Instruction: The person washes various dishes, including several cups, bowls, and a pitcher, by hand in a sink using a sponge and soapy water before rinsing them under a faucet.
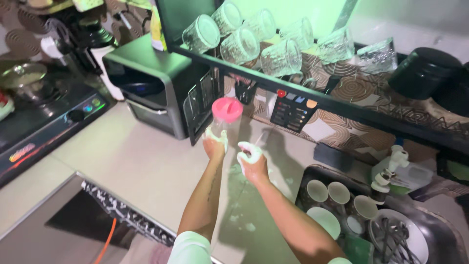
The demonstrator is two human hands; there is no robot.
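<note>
You're holding a clear plastic jar w/ a round pink lid [226, 120] upright over the pale tabletop [141, 166]. Your left hand [215, 144] is wrapping its grip around the jar's lower part, fingers closed on it & covered in white soap foam. Your right hand [253, 164] is sitting just beside the left, right of the jar & a bit nearer to you, grip curled shut on a foamy white scrub pad [247, 152]; can't tell if the pad is touching the jar. Foam spots are lying on the tabletop below both grips.

Further right of the right grip, a dark sink [439, 234] is holding pale round cups [317, 191], a white plate [415, 242] & dark utensils. A white pump bottle [398, 168] is standing behind the sink. Left of the left grip, a grey boxy appliance [151, 83] is standing by the wall, w/ a black stove [44, 122] past it. Above both grips, clear textured glasses [239, 46] are lying tilted on a dark shelf [312, 95].
</note>
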